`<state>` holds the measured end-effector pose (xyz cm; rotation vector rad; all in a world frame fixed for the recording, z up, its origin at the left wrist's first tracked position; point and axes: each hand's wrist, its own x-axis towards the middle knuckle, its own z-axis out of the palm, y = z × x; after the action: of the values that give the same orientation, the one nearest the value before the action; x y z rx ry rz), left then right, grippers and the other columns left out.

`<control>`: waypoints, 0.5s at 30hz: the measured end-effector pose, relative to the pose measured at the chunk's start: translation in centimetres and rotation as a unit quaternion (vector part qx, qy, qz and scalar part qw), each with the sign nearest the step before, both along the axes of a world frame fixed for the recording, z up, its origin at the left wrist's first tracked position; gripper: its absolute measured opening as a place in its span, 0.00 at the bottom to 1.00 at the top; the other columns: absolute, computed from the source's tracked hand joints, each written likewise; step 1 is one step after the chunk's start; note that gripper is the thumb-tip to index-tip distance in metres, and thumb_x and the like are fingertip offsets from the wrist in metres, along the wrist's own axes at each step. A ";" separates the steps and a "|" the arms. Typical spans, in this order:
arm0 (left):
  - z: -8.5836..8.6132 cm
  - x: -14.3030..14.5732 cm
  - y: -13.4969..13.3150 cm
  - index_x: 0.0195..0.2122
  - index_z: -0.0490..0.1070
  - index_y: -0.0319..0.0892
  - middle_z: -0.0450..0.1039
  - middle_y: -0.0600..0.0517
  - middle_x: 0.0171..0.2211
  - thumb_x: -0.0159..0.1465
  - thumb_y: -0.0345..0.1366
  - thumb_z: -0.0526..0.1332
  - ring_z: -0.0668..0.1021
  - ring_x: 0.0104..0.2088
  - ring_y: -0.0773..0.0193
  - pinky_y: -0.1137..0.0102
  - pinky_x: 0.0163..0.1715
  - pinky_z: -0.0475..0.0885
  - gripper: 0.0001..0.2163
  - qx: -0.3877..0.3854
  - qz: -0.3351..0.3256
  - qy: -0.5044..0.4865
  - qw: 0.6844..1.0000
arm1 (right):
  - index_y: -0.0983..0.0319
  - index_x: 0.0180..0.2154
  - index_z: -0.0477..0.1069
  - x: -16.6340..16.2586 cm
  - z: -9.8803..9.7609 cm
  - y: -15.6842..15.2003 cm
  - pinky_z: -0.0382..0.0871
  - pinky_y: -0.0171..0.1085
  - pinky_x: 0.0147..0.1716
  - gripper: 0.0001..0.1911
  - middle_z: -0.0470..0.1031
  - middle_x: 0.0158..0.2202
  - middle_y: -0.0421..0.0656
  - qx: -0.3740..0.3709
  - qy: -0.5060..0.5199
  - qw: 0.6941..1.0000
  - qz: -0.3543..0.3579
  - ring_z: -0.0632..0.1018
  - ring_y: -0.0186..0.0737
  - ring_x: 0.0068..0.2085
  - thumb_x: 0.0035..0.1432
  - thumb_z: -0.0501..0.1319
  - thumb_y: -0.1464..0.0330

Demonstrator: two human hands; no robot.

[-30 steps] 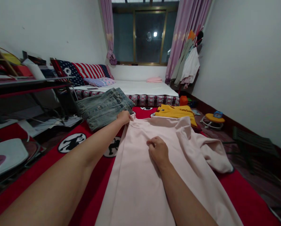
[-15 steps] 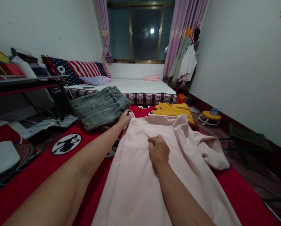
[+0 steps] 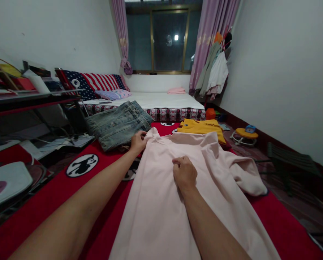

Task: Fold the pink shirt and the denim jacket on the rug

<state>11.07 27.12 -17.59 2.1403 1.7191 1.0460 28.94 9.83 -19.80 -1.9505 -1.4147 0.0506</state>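
A pale pink garment (image 3: 161, 202) lies spread on a red cover (image 3: 42, 195) in front of me. My left hand (image 3: 138, 141) pinches its far left corner and lifts that corner a little. My right hand (image 3: 184, 172) rests on the middle of the cloth with its fingers curled, pressing a small fold. The garment's right side lies bunched in a heap (image 3: 245, 177).
Folded denim clothing (image 3: 116, 124) sits just beyond my left hand, and a yellow garment (image 3: 202, 127) lies beyond the pink one. A bed (image 3: 156, 103) stands under the window. A desk (image 3: 28, 99) is at the left, a dark chair (image 3: 288, 159) at the right.
My left hand has pulled the pink garment's far left corner upward and slightly toward me. My right hand has stayed on the middle of the cloth.
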 end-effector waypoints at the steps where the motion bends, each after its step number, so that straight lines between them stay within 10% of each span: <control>1: 0.1 -0.1 -0.1 0.48 0.74 0.39 0.79 0.47 0.40 0.59 0.31 0.59 0.79 0.40 0.60 0.71 0.45 0.71 0.16 0.008 0.006 0.018 1.000 | 0.55 0.37 0.78 0.0 0.0 0.0 0.62 0.35 0.32 0.14 0.74 0.39 0.41 -0.002 -0.001 1.000 0.000 0.75 0.39 0.38 0.54 0.57 0.74; 9: 1.0 0.6 -2.2 0.39 0.80 0.37 0.72 0.39 0.49 0.58 0.27 0.57 0.74 0.51 0.49 0.61 0.52 0.68 0.13 0.023 0.028 0.101 0.994 | 0.55 0.39 0.79 -0.1 0.2 -0.1 0.64 0.36 0.34 0.15 0.75 0.40 0.43 -0.037 -0.007 0.999 0.000 0.76 0.41 0.40 0.55 0.56 0.74; 15: 0.6 2.5 -6.9 0.58 0.68 0.39 0.61 0.44 0.63 0.66 0.34 0.50 0.64 0.63 0.60 0.66 0.64 0.56 0.20 0.062 -0.325 0.181 0.926 | 0.55 0.39 0.79 0.0 0.0 0.0 0.65 0.36 0.35 0.14 0.75 0.41 0.43 -0.029 -0.009 1.000 0.000 0.76 0.41 0.40 0.56 0.57 0.72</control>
<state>13.55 20.18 -17.01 2.8190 0.9098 0.6060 28.90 9.83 -19.83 -2.0032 -1.4399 0.0761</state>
